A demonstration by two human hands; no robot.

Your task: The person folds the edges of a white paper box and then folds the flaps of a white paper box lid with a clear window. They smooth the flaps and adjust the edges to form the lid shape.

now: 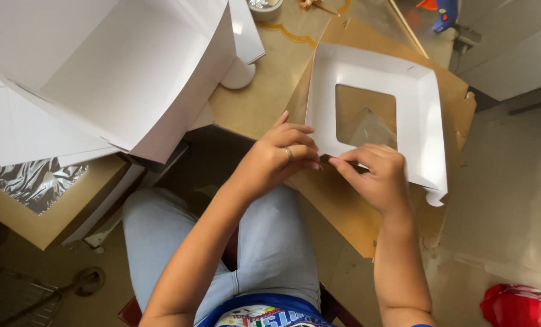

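On the brown cardboard sheet, the white window lid's near edge is pinched by both the left hand and the right hand, the lid stretching away from them.

2 bare forearms reach forward from the lower frame and converge near the centre. Left hand: wrist bent slightly, fingers curled inward, thumb side up, 1 ring on a finger, fingertips pinched shut. Right hand: back of the hand faces up, fingers bent and bunched, fingertips pressed down. The 2 hands sit just beside each other, knuckles nearly touching.
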